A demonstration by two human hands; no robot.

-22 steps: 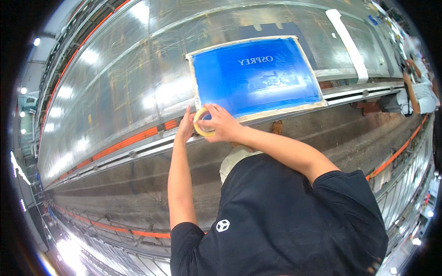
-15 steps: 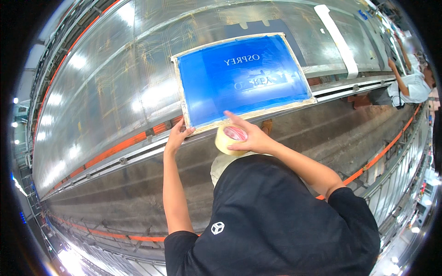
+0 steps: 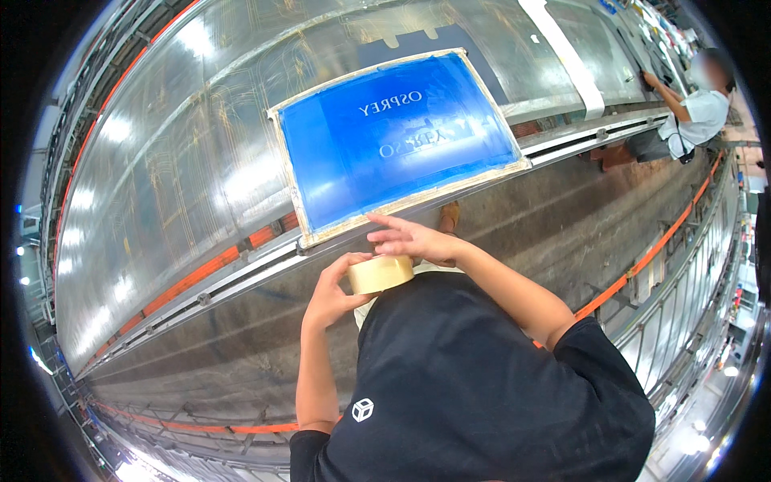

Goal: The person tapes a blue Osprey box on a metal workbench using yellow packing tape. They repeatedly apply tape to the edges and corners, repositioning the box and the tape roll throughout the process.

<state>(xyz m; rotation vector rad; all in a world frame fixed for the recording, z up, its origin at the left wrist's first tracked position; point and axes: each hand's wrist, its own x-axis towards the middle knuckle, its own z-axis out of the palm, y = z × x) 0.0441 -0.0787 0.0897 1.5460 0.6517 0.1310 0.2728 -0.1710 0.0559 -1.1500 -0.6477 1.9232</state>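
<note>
A tape roll (image 3: 381, 276) sits in the left grip (image 3: 325, 296), the right grip (image 3: 422, 243) just to its right. Beyond both grips, a framed panel (image 3: 393, 136) lies on the desk (image 3: 169, 161), a sheet (image 3: 478, 68) behind it. Farther right lies a strip (image 3: 560, 55), and past it a co-worker (image 3: 697, 116).

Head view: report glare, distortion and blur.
Head view: white glare on the table, paler sheen on the blue panel. Head view: the table's left edge bows, corners go black. Head view: the co-worker's head is blurred, the tape fairly clear.
</note>
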